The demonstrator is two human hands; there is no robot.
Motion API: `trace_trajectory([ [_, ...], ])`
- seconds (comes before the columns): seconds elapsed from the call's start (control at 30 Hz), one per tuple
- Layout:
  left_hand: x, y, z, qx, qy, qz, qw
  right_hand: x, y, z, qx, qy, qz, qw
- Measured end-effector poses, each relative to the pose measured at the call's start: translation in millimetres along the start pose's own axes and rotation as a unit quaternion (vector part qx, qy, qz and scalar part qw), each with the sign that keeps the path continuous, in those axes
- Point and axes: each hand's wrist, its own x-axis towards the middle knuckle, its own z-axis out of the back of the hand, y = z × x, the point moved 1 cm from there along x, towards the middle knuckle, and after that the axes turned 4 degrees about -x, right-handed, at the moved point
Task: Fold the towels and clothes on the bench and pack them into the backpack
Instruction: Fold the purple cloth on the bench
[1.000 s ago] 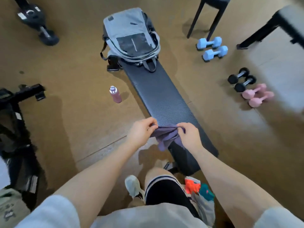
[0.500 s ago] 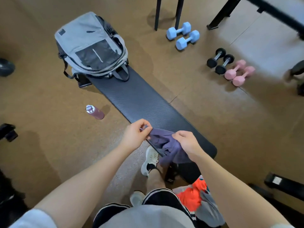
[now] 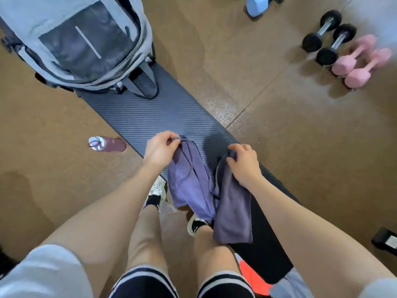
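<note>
A purple towel (image 3: 193, 186) hangs over the near part of the dark ribbed bench (image 3: 150, 112), held up by both hands. My left hand (image 3: 160, 148) pinches one top corner of it. My right hand (image 3: 243, 162) grips the other top corner, and the cloth sags and twists between them. A grey backpack (image 3: 79, 39) lies on the far end of the bench, its dark front panel up. An orange garment (image 3: 251, 274) and a light blue-grey one (image 3: 290, 284) lie at the bench's near end, partly hidden by my right arm.
A maroon water bottle (image 3: 107, 144) lies on the brown floor left of the bench. Black dumbbells (image 3: 328, 37), pink dumbbells (image 3: 361, 61) and a blue dumbbell (image 3: 257, 5) sit on the floor at the far right. My legs and shoes stand beside the bench.
My hands have moved apart, drawing the bunched purple towel open so it hangs longer between them. The view has moved closer to the bench and backpack.
</note>
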Motion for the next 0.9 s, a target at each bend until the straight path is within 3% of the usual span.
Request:
trace_trajectory([
  [0.17,43,13,-5,0.039,0.098,-0.043,0.994,35,54,-25,0.063,0.006,0.085,0.994],
  [0.3,61,23,2,-0.058,0.118,-0.054,0.990,63,103,-47,0.067,0.039,0.118,0.990],
  [0.4,67,40,5,-0.142,0.105,0.010,0.984,72,124,-53,0.094,0.010,0.081,0.992],
  [0.5,63,57,3,-0.255,0.169,0.090,0.948,74,134,-52,0.183,-0.017,0.049,0.982],
  [0.6,51,64,-5,-0.219,0.265,0.075,0.936,79,139,-43,0.283,-0.032,0.017,0.958],
  [0.7,38,75,-9,-0.184,0.306,0.100,0.929,87,140,-31,0.298,-0.071,-0.006,0.952],
  [0.8,39,96,5,-0.106,0.284,0.094,0.948,94,140,-21,0.312,-0.134,-0.025,0.940],
  [0.9,53,101,39,-0.079,0.217,0.082,0.969,99,143,-16,0.299,-0.148,-0.060,0.941],
])
